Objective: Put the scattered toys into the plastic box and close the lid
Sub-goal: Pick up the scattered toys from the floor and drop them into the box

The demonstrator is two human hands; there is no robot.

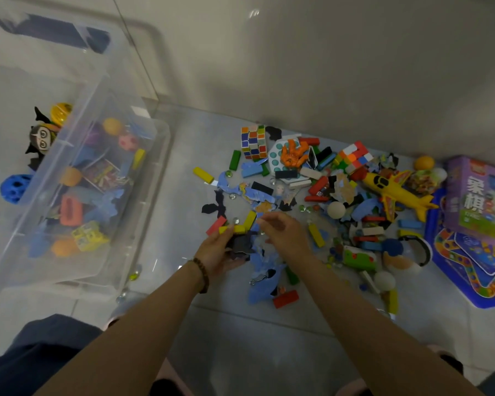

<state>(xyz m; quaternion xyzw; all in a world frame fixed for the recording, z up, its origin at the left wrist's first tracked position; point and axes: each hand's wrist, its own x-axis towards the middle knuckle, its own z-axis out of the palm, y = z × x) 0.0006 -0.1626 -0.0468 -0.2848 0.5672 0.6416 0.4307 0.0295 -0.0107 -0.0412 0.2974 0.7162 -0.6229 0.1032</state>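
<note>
A clear plastic box stands open on the floor at left, with several toys inside. Scattered toys cover the floor at centre and right: coloured blocks, blue and black puzzle pieces, two cube puzzles, a yellow toy plane. My left hand grips a bunch of dark puzzle pieces and a yellow block, with a red block at its fingertips. My right hand hovers just right of it over the pile, fingers curled as if pinching something small; what it holds is unclear.
The box's clear lid with dark latches leans behind the box at top left. A purple game box and a blue game board lie at far right. Marbles are scattered on the tiles. A wall runs along the back.
</note>
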